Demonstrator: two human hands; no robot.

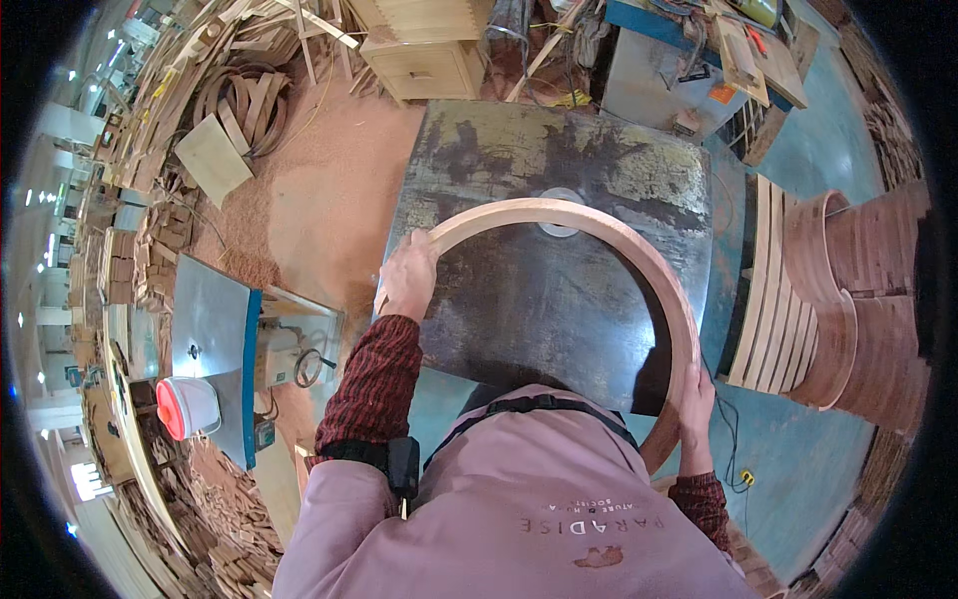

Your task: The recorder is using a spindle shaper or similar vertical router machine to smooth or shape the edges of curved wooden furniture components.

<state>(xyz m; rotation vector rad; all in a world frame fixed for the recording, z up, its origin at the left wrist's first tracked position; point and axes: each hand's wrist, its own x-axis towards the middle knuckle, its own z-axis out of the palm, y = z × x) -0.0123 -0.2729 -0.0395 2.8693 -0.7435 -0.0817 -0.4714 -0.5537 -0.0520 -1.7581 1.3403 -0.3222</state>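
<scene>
A large curved wooden hoop (682, 319) lies over the dark metal tabletop (489, 299) in front of me. Its near right end hangs past the table's edge beside my body, and I cannot tell whether it closes into a full ring. My left hand (407, 277) is closed around the hoop's left part, by the table's left edge. On the right, my right hand (698, 414) grips the outer side of the hoop, its fingers partly hidden. At its far side the hoop passes over a pale round disc (562, 208) set in the tabletop.
Stacked curved wooden pieces (828, 299) stand at the right. A blue-edged machine table (215, 329) at the left carries a white bucket with a red lid (188, 407). Beyond are a wooden drawer cabinet (424, 70), wood scraps and sawdust (344, 180). A cable (733, 439) lies on the floor.
</scene>
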